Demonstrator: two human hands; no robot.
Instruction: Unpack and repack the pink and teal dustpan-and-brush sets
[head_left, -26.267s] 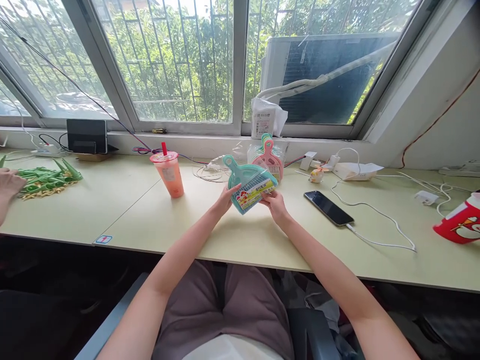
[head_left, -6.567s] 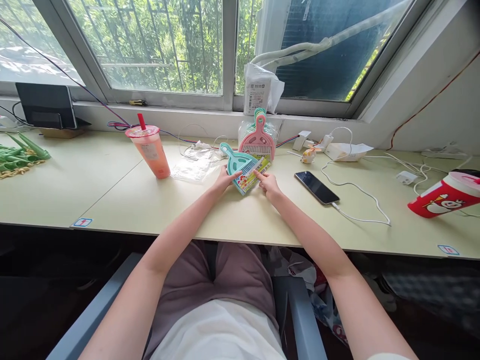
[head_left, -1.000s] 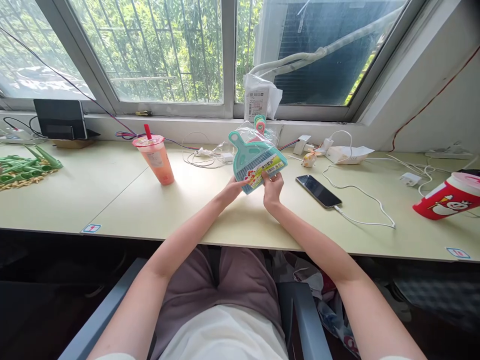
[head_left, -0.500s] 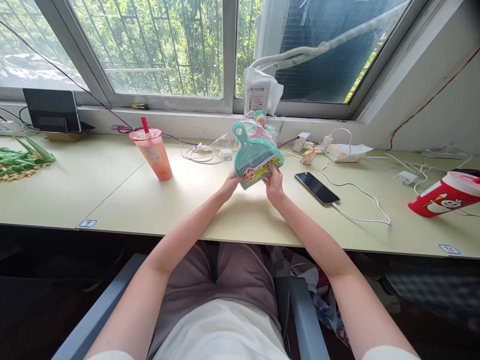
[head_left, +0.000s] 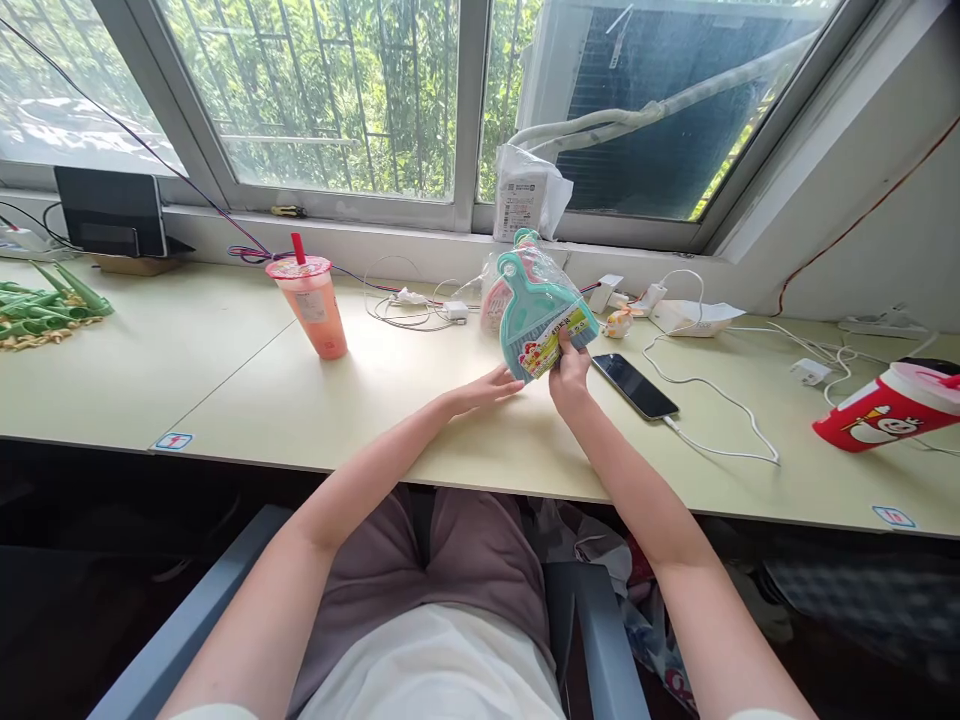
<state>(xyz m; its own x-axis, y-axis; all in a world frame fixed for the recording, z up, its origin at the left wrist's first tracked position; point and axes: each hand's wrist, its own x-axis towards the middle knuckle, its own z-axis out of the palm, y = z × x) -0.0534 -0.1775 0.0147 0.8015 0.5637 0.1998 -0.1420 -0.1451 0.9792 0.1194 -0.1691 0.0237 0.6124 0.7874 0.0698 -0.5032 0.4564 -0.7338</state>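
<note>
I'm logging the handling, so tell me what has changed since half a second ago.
The dustpan has moved right, toward the phone. The left hand, which held its lower left side, has opened out by its lower edge; whether it still touches is unclear. The right hand keeps its hold. The phone, orange cup and red cup stayed where they were.

1. Top (head_left: 450, 665): white, plain where visible, soft fabric, loose creases across the front.
2. Sleeves: short, white, matching the top; left cuff (head_left: 214, 713) and right cuff (head_left: 765, 715) only just in view.
3. Trousers (head_left: 367, 600): dusty mauve-brown, matte, wrinkled over lap and thighs, roomy cut.
4. Left arm (head_left: 307, 550) and right arm (head_left: 679, 540): bare below the cuffs, slim, smooth taper to the wrists.
5. Left hand (head_left: 484, 390), right hand (head_left: 571, 375): bare, slender fingers.
</note>
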